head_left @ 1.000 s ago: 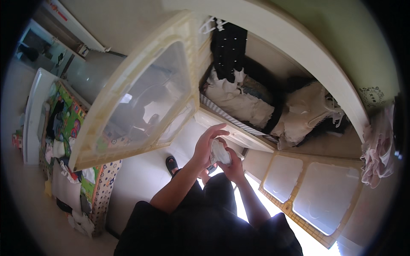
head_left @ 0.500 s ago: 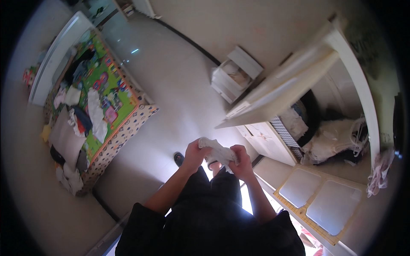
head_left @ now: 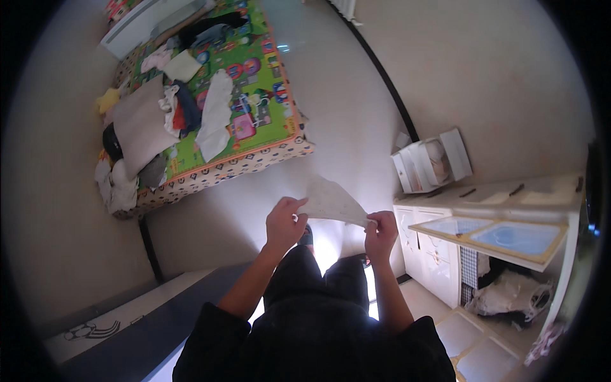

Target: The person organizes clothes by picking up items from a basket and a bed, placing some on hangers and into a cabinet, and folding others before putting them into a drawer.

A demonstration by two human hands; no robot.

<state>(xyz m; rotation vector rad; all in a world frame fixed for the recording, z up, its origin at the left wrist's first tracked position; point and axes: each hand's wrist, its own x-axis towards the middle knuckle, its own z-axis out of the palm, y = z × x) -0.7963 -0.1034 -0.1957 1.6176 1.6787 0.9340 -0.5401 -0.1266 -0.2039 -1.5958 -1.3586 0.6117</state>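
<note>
A thin white piece of cloth (head_left: 331, 200) is stretched between my two hands in front of me; which garment it is, if any, cannot be told. My left hand (head_left: 284, 224) pinches its left edge between thumb and fingers. At its right corner, my right hand (head_left: 382, 234) is closed on the fabric. The cloth's lower edge is pulled fairly taut, while its upper part spreads away from me over the floor.
Ahead on the left, a bed (head_left: 254, 167) with a colourful green cover bears clothes and a grey pillow (head_left: 141, 127). At right, a white cabinet (head_left: 428, 245) has an open door (head_left: 496, 237) with bags inside. A small white drawer unit (head_left: 423, 164) stands by the wall.
My view has turned toward the bed. Both hands have moved apart, and the bunched white cloth is now spread wide between them.
</note>
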